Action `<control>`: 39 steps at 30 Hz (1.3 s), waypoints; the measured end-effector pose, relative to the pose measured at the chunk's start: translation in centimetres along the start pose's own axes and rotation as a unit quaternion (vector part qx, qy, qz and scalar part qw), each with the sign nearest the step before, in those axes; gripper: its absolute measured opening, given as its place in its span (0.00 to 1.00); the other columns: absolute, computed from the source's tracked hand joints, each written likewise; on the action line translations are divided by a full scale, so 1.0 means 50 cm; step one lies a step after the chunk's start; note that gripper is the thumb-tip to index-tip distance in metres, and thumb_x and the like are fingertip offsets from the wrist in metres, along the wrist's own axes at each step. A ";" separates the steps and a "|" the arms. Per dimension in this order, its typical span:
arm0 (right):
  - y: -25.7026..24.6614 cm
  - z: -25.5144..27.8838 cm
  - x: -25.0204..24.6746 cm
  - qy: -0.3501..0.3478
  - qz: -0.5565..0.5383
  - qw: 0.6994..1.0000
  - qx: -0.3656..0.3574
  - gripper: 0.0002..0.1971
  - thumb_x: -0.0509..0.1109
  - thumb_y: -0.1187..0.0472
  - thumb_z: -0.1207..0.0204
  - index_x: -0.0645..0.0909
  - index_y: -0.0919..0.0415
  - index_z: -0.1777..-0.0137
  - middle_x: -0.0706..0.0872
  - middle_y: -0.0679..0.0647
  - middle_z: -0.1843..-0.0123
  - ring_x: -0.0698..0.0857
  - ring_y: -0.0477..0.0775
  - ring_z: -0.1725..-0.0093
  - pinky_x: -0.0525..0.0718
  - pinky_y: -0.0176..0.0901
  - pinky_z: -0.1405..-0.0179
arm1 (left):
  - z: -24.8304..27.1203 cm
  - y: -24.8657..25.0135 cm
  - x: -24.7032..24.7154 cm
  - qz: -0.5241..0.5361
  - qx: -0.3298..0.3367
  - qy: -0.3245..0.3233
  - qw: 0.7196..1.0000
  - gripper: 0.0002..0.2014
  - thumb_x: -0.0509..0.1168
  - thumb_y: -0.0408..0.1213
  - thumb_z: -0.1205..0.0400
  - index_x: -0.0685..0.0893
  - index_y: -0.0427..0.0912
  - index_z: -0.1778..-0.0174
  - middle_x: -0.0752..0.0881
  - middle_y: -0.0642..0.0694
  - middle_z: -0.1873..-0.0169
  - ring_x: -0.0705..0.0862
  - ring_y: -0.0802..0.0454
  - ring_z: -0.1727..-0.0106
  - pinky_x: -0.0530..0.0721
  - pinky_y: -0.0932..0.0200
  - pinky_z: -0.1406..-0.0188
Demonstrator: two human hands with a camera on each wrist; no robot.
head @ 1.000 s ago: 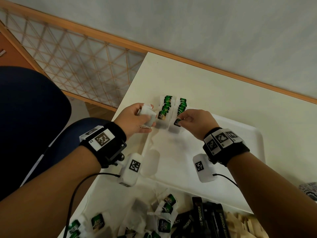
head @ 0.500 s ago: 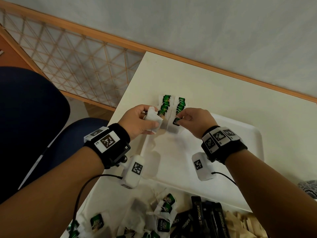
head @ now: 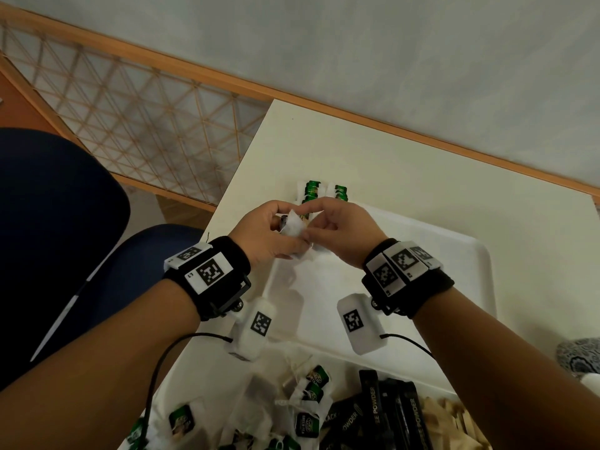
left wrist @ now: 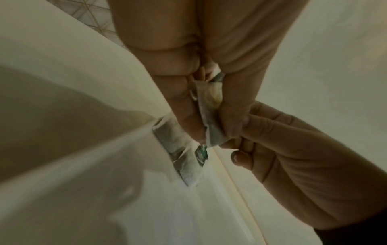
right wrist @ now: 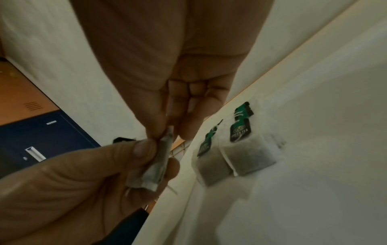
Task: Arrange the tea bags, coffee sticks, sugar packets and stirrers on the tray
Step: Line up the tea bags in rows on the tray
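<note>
Both hands meet over the far left corner of the white tray point(head: 461, 251). My left hand point(head: 272, 232) grips a white tea bag point(head: 293, 226), pinched between thumb and fingers. My right hand point(head: 328, 222) pinches the same tea bag point(right wrist: 155, 167) at its top edge. Two rows of tea bags with green tags point(head: 324, 191) lie in the tray corner just beyond the hands. In the right wrist view these tea bag rows point(right wrist: 234, 154) sit right of the held bag. The left wrist view shows the held tea bag point(left wrist: 209, 106) above the rows point(left wrist: 184, 154).
Loose tea bags point(head: 308, 414) lie in a pile at the near table edge, with black coffee sticks point(head: 386, 414) and wooden stirrers point(head: 454, 423) to their right. A blue chair point(head: 65, 228) stands left of the table. A wooden lattice rail point(head: 139, 125) runs behind.
My right hand left the tea bag row and came left to pinch the tea bag in my left hand. My left hand moved slightly right with the bag.
</note>
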State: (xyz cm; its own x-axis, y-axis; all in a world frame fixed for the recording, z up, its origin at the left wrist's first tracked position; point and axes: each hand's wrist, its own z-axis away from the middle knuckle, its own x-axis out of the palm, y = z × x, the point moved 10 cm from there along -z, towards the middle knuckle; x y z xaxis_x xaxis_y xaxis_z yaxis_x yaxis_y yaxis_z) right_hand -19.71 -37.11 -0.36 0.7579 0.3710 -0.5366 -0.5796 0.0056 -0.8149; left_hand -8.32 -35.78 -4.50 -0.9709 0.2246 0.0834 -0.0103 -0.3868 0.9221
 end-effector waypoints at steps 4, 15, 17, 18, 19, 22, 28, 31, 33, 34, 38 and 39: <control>0.005 -0.004 -0.012 0.015 -0.037 0.999 0.005 0.15 0.73 0.66 0.27 0.84 0.42 0.50 0.90 0.53 0.63 0.86 0.51 0.63 0.83 0.42 0.58 | 0.004 0.001 -0.004 0.036 -0.008 -0.003 0.999 0.22 0.75 0.23 0.29 0.80 0.44 0.43 0.87 0.41 0.54 0.89 0.49 0.60 0.88 0.58 0.64; 0.036 -0.005 0.002 0.006 -0.060 0.997 0.040 0.13 0.69 0.70 0.26 0.84 0.52 0.47 0.87 0.57 0.64 0.83 0.48 0.68 0.80 0.38 0.64 | 0.001 0.006 -0.010 0.148 -0.022 0.007 0.989 0.14 0.62 0.21 0.20 0.82 0.44 0.46 0.88 0.45 0.56 0.88 0.49 0.60 0.89 0.55 0.65; 0.042 -0.005 0.004 0.008 -0.064 0.997 0.045 0.13 0.69 0.70 0.27 0.83 0.51 0.49 0.86 0.57 0.65 0.84 0.50 0.67 0.82 0.42 0.62 | -0.001 0.006 -0.014 0.145 -0.024 0.019 0.989 0.12 0.62 0.23 0.19 0.82 0.45 0.48 0.88 0.45 0.56 0.87 0.49 0.59 0.88 0.56 0.66; 0.042 -0.004 0.005 0.008 -0.065 0.997 0.046 0.13 0.69 0.70 0.27 0.83 0.51 0.49 0.86 0.56 0.66 0.84 0.50 0.67 0.82 0.43 0.62 | -0.003 0.006 -0.017 0.137 -0.018 0.026 0.990 0.11 0.64 0.24 0.19 0.82 0.45 0.48 0.86 0.44 0.55 0.87 0.49 0.59 0.88 0.55 0.65; 0.041 -0.003 0.005 0.007 -0.067 0.997 0.045 0.13 0.69 0.70 0.27 0.83 0.51 0.49 0.86 0.55 0.66 0.84 0.51 0.68 0.83 0.45 0.61 | -0.004 0.006 -0.020 0.125 -0.011 0.032 0.992 0.12 0.66 0.23 0.21 0.82 0.44 0.48 0.85 0.43 0.54 0.86 0.49 0.58 0.88 0.55 0.64; 0.026 0.006 0.011 -0.010 -0.096 0.995 0.034 0.12 0.70 0.68 0.25 0.83 0.47 0.51 0.86 0.56 0.65 0.84 0.52 0.66 0.85 0.49 0.57 | -0.006 0.006 -0.026 0.068 0.011 0.043 0.997 0.16 0.70 0.20 0.25 0.82 0.45 0.49 0.83 0.43 0.54 0.84 0.48 0.57 0.87 0.48 0.53; 0.023 0.008 -0.002 0.026 -0.105 0.993 0.036 0.06 0.74 0.50 0.25 0.85 0.50 0.54 0.89 0.49 0.62 0.85 0.47 0.64 0.83 0.39 0.62 | -0.001 0.030 -0.011 -0.064 0.062 0.025 0.996 0.19 0.72 0.19 0.27 0.82 0.49 0.50 0.80 0.49 0.61 0.80 0.56 0.68 0.83 0.60 0.61; 0.033 0.003 -0.016 0.057 -0.107 0.992 0.045 0.04 0.77 0.54 0.28 0.84 0.49 0.61 0.86 0.43 0.66 0.83 0.42 0.68 0.79 0.33 0.64 | 0.004 0.029 -0.010 -0.082 0.061 0.016 0.995 0.23 0.73 0.19 0.28 0.81 0.51 0.46 0.81 0.49 0.54 0.83 0.55 0.67 0.85 0.60 0.59; 0.042 0.001 -0.021 0.066 -0.127 0.988 0.051 0.06 0.77 0.57 0.28 0.84 0.49 0.64 0.87 0.42 0.67 0.82 0.42 0.68 0.80 0.40 0.60 | 0.005 0.026 -0.015 -0.078 0.057 0.022 0.995 0.24 0.73 0.19 0.28 0.81 0.50 0.43 0.80 0.47 0.50 0.84 0.49 0.63 0.85 0.55 0.53; 0.044 0.000 -0.024 0.069 -0.130 0.988 0.053 0.07 0.77 0.58 0.27 0.83 0.50 0.64 0.87 0.43 0.67 0.82 0.43 0.68 0.80 0.42 0.59 | 0.006 0.024 -0.019 -0.077 0.055 0.027 0.995 0.24 0.72 0.19 0.28 0.80 0.50 0.43 0.79 0.46 0.51 0.83 0.48 0.61 0.84 0.53 0.52; 0.037 -0.001 -0.030 0.076 -0.144 0.985 0.049 0.05 0.75 0.63 0.26 0.84 0.51 0.59 0.87 0.48 0.66 0.80 0.45 0.70 0.79 0.43 0.61 | 0.003 0.017 -0.028 -0.078 0.043 0.029 0.996 0.22 0.72 0.19 0.28 0.83 0.52 0.49 0.84 0.44 0.59 0.82 0.50 0.60 0.83 0.51 0.52; 0.033 -0.002 -0.028 0.068 -0.136 0.987 0.046 0.06 0.74 0.63 0.26 0.85 0.50 0.56 0.86 0.49 0.67 0.80 0.45 0.70 0.79 0.42 0.62 | 0.002 0.016 -0.029 -0.079 0.041 0.027 0.996 0.22 0.72 0.19 0.28 0.83 0.52 0.50 0.84 0.45 0.62 0.82 0.51 0.61 0.83 0.51 0.52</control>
State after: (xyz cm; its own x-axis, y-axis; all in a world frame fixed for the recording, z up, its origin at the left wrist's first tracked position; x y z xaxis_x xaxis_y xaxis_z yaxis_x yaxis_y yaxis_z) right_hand -21.70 -37.70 -0.96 0.9190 0.2164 -0.3297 -0.3685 0.1739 -0.9132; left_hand -6.89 -36.32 -3.84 -0.9701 0.2275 -0.0844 -0.1473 -0.2757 0.9499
